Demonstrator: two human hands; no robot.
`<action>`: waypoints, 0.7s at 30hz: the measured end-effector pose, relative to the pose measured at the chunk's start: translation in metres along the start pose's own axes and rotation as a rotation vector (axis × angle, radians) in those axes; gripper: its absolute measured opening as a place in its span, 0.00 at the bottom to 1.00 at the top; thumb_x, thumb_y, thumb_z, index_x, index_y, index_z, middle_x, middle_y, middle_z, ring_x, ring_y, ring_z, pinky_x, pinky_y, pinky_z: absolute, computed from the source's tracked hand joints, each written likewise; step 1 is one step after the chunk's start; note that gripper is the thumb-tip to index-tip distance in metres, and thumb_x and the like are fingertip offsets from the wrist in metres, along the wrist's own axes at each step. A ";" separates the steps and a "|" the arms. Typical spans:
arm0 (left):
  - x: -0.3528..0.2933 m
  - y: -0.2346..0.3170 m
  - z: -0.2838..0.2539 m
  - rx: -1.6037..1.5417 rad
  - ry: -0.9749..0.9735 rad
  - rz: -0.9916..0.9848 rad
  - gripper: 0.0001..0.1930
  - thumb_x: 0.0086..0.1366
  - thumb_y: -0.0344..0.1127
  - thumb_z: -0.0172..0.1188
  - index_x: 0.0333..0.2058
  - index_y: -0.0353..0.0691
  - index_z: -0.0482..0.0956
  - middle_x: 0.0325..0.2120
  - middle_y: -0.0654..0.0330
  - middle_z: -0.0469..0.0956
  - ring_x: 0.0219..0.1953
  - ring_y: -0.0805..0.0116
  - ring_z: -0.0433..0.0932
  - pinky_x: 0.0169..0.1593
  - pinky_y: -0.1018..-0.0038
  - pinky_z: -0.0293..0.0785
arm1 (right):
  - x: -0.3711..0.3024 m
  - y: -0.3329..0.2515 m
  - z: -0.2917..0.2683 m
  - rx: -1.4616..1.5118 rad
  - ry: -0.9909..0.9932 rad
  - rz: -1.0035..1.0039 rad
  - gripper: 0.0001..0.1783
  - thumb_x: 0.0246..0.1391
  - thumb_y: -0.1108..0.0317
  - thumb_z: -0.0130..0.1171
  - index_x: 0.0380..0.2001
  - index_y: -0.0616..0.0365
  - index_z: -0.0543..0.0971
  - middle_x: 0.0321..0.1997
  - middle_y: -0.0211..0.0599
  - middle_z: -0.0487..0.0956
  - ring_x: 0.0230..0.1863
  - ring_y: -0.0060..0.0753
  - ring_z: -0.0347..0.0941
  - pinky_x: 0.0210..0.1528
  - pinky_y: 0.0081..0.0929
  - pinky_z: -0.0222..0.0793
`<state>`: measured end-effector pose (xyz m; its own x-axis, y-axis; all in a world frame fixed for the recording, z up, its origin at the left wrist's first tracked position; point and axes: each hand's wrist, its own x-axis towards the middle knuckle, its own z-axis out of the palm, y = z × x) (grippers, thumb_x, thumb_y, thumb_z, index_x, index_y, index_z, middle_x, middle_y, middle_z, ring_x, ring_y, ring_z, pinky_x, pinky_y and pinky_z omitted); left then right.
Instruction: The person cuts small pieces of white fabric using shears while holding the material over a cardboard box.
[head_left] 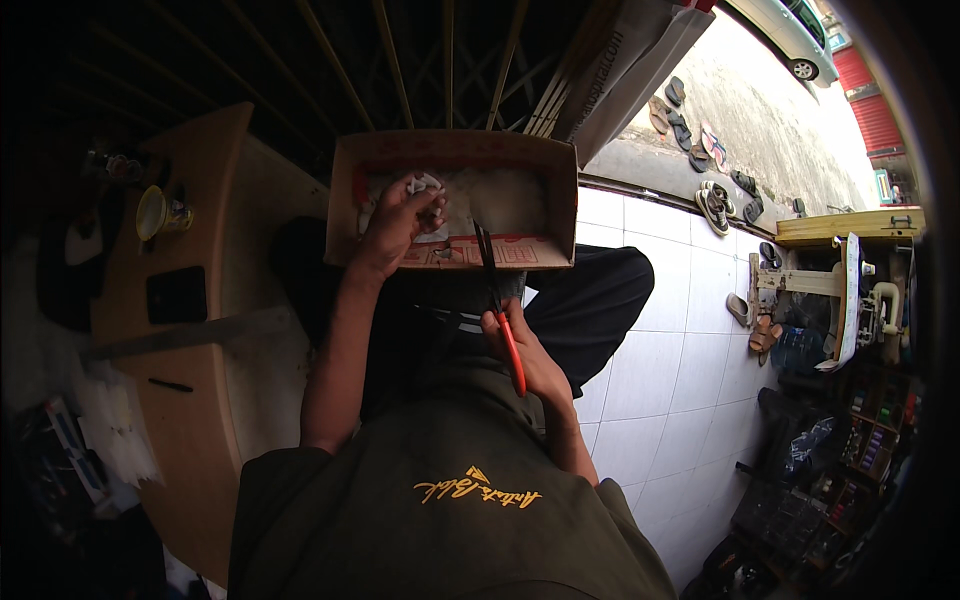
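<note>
A shallow open cardboard box stands before my crossed legs, with pale, fluffy white material inside. Over its left part, my left hand is closed around a crumpled white piece, which looks like cloth or stuffing. My right hand, just below the box's near edge, grips a pair of scissors with orange-red handles. The dark blades point up over the near wall of the box; they look slightly parted. Between the scissors and the white piece there is a gap.
On my left, a wooden table bears a dark flat rectangular item, a yellowish cup and a black pen. Metal bars rise behind the box. Sandals lie right, along the white tiled floor; a sewing machine stands far right.
</note>
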<state>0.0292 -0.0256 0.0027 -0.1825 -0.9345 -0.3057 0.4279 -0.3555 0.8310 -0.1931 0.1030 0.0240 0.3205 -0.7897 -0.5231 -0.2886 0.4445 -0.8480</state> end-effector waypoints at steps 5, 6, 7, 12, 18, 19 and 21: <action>-0.001 0.003 0.000 -0.214 -0.099 -0.035 0.07 0.66 0.31 0.49 0.38 0.36 0.74 0.27 0.64 0.69 0.25 0.75 0.65 0.32 0.77 0.66 | 0.002 0.006 0.000 0.005 0.005 -0.031 0.31 0.65 0.41 0.49 0.48 0.62 0.62 0.35 0.45 0.71 0.38 0.36 0.68 0.48 0.32 0.65; -0.001 0.003 -0.001 -0.295 -0.127 -0.050 0.07 0.66 0.31 0.48 0.37 0.37 0.74 0.26 0.64 0.69 0.25 0.75 0.65 0.31 0.77 0.66 | 0.003 0.006 0.000 0.002 0.003 -0.031 0.31 0.65 0.41 0.49 0.48 0.62 0.62 0.35 0.46 0.71 0.38 0.36 0.68 0.48 0.32 0.65; 0.000 0.002 -0.002 -0.299 -0.126 -0.053 0.08 0.67 0.32 0.48 0.37 0.37 0.74 0.26 0.64 0.69 0.25 0.74 0.65 0.31 0.77 0.67 | 0.002 0.005 0.000 -0.001 0.002 -0.031 0.31 0.65 0.41 0.49 0.48 0.62 0.62 0.35 0.46 0.71 0.38 0.36 0.68 0.48 0.32 0.65; -0.002 -0.001 0.000 -0.167 0.003 -0.001 0.11 0.69 0.36 0.49 0.40 0.35 0.76 0.26 0.65 0.69 0.25 0.75 0.65 0.31 0.78 0.66 | 0.001 0.003 0.001 0.002 0.021 -0.039 0.31 0.65 0.41 0.49 0.47 0.62 0.62 0.34 0.45 0.71 0.37 0.37 0.68 0.48 0.32 0.65; -0.005 0.010 0.005 0.007 -0.074 0.001 0.14 0.70 0.36 0.49 0.44 0.32 0.77 0.26 0.67 0.68 0.24 0.79 0.63 0.28 0.80 0.61 | 0.001 0.000 0.000 -0.011 0.015 -0.016 0.31 0.65 0.40 0.49 0.47 0.62 0.62 0.34 0.46 0.71 0.38 0.37 0.69 0.47 0.32 0.65; -0.004 0.008 0.001 -0.017 -0.091 -0.002 0.14 0.70 0.35 0.48 0.44 0.31 0.77 0.26 0.67 0.68 0.23 0.80 0.62 0.28 0.81 0.60 | 0.001 0.000 0.000 -0.011 0.015 -0.018 0.31 0.65 0.40 0.49 0.47 0.61 0.62 0.34 0.46 0.71 0.38 0.37 0.69 0.47 0.32 0.65; -0.002 0.005 -0.006 -0.065 -0.127 -0.006 0.14 0.69 0.35 0.48 0.43 0.30 0.77 0.26 0.68 0.68 0.23 0.81 0.61 0.27 0.81 0.58 | 0.001 0.001 0.000 -0.003 0.015 -0.022 0.31 0.65 0.40 0.49 0.47 0.61 0.62 0.34 0.46 0.71 0.38 0.37 0.69 0.47 0.32 0.65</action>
<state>0.0373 -0.0256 0.0043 -0.2946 -0.9234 -0.2461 0.4824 -0.3660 0.7959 -0.1928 0.1029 0.0225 0.3131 -0.8054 -0.5032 -0.2840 0.4262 -0.8589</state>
